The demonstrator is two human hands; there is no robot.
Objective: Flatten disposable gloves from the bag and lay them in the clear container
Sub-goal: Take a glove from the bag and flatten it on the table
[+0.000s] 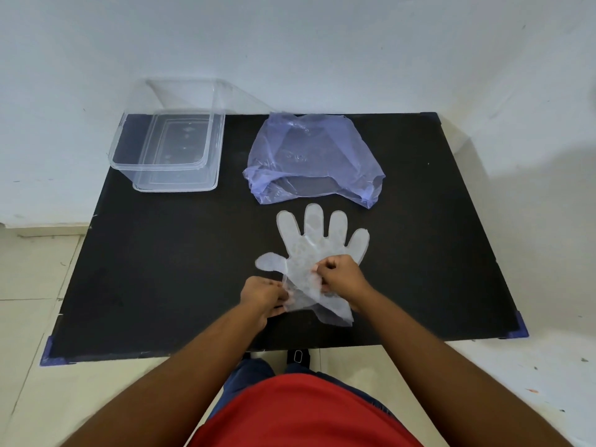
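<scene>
A clear disposable glove [314,243] lies on the black table [167,269], its fingers spread flat and pointing away from me. Its cuff end is crumpled and lifted. My left hand [263,296] pinches the cuff's left edge. My right hand [340,274] is shut on the palm part of the same glove. A translucent purple plastic bag [309,156] lies open just beyond the glove's fingertips. The clear container [167,146] stands at the table's far left corner, with nothing visible inside it.
A white wall runs behind the table. The table's near corners carry purple corner guards [51,353]. Pale floor tiles surround the table. My red shirt and dark trousers fill the bottom of the view.
</scene>
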